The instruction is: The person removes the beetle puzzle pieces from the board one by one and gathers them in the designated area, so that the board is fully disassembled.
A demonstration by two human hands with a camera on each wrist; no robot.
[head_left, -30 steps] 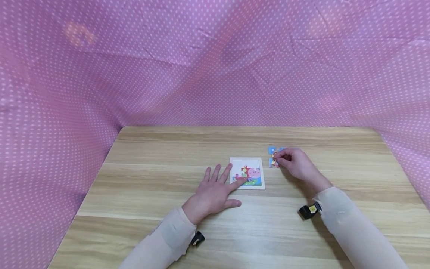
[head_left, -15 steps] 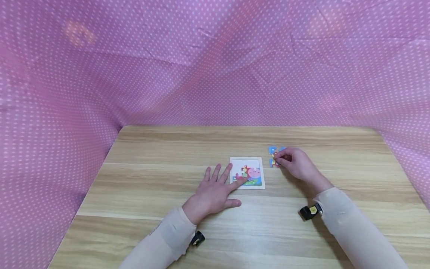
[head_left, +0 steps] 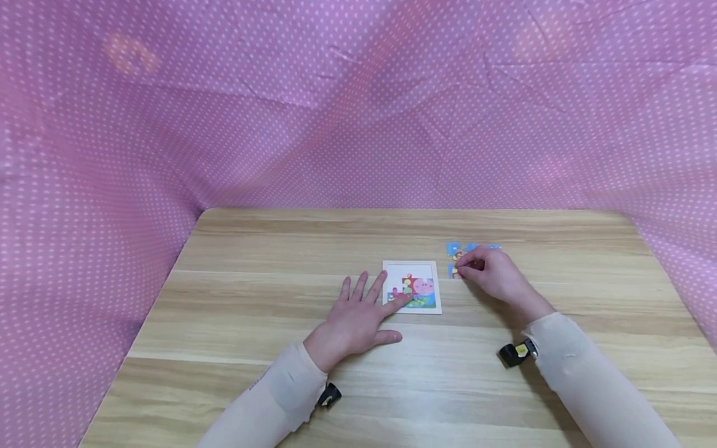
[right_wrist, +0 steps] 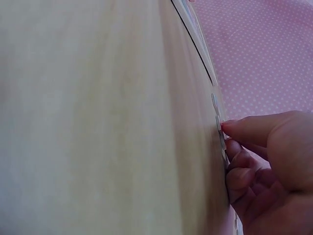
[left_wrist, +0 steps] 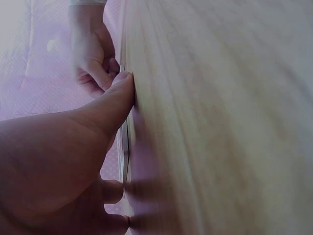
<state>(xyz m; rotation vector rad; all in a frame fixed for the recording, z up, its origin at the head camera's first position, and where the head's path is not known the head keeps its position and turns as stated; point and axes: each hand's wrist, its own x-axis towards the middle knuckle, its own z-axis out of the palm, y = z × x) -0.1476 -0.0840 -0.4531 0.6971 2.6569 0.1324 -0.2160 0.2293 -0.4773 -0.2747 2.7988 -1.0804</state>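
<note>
A square puzzle tray (head_left: 411,264) with a white rim lies on the wooden table, its lower part filled with joined puzzle pieces showing a pink cartoon pig. My left hand (head_left: 355,320) lies spread over the tray's left side, index fingertip on the joined pieces. Right of the tray, loose jigsaw pieces (head_left: 453,249) with blue and yellow printing lie flat. My right hand (head_left: 495,274) pinches at a puzzle piece (head_left: 456,272) among them, thumb and index finger close together. In the right wrist view the thumb touches a piece's edge (right_wrist: 218,123); the other fingers are curled.
The wooden table (head_left: 280,249) extends around both hands. Pink dotted cloth (head_left: 358,112) hangs behind it and along both sides. Black wrist cameras (head_left: 514,354) are strapped below both hands.
My right thumb and index finger have shifted slightly at the loose pieces, and more blue shows behind that hand. My left hand has stayed on the tray.
</note>
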